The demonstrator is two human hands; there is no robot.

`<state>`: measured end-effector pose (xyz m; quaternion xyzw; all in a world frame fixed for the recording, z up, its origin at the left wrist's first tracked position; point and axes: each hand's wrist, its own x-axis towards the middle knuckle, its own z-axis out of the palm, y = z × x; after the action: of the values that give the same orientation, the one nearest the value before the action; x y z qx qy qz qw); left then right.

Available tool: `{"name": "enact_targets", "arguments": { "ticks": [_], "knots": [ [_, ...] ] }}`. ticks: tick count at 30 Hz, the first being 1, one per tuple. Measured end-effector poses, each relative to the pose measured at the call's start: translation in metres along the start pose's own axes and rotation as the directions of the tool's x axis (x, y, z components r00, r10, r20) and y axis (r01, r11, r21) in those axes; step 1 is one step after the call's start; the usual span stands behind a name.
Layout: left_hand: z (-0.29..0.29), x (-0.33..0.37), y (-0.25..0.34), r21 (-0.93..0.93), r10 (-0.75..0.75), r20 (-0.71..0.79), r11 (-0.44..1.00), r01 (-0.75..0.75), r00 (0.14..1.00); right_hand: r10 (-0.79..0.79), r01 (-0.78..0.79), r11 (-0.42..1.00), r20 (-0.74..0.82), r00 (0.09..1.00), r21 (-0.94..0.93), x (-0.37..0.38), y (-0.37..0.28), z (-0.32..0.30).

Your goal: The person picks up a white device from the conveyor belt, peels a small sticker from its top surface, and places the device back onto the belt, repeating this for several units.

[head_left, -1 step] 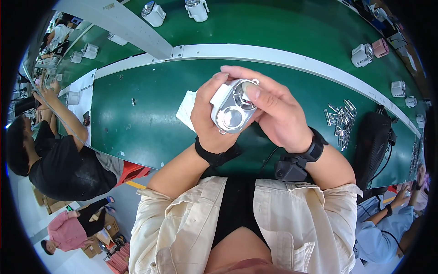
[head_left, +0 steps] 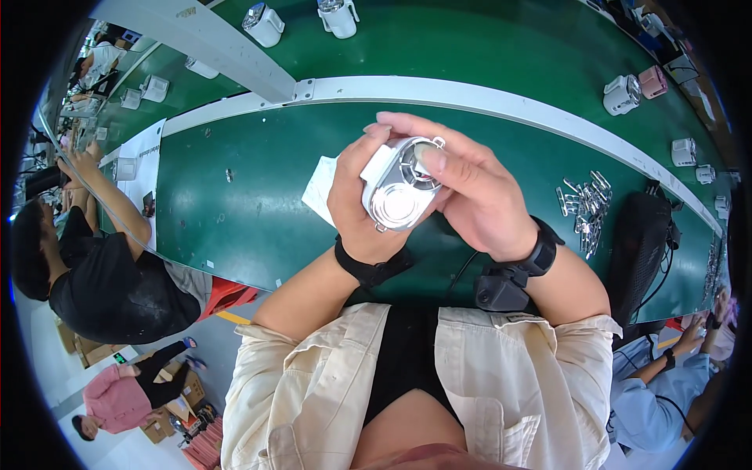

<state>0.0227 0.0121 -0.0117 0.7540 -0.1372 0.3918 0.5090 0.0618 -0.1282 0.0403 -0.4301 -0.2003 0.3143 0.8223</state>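
Over the green workbench I hold a white and silver device (head_left: 395,202), perhaps a small lamp, its face turned up. That face has a round bright disc in the lower part and a round ringed opening in the upper part. Small metal loops stick out at its top and bottom ends. My left hand (head_left: 362,200) is wrapped round its left side and underside. My right hand (head_left: 486,188) grips it from the right, with the thumb pressed on the ringed opening. The fingers behind the device are partly hidden. Beneath my left hand lies a white paper (head_left: 319,190).
To the right are a pile of metal clips (head_left: 587,210) and a black bag (head_left: 641,243). A white rail (head_left: 439,86) crosses behind the bench (head_left: 251,184). Similar white devices (head_left: 621,95) stand beyond it. A person in black (head_left: 117,274) sits at the left.
The device has tilted slightly in my hands, and its lower disc looks brighter. Both hands keep their grip.
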Motion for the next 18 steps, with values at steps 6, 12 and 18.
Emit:
{"name": "enact_targets", "arguments": {
  "ticks": [6,12,18],
  "knots": [
    [0.001,-0.003,0.001,0.009,-0.030,0.022,1.000,0.030,0.999,0.040,-0.044,0.987,0.026,0.999,0.154,0.000,0.000,-0.003],
    [-0.003,-0.004,0.004,0.006,0.063,0.050,0.998,-0.064,0.997,-0.069,0.066,0.998,0.148,0.987,0.023,0.002,-0.002,-0.005],
    [-0.006,-0.010,-0.004,-0.058,0.061,0.055,0.997,-0.057,0.997,-0.162,0.235,0.934,0.269,0.949,-0.269,0.000,-0.006,-0.007]
  ]
}}
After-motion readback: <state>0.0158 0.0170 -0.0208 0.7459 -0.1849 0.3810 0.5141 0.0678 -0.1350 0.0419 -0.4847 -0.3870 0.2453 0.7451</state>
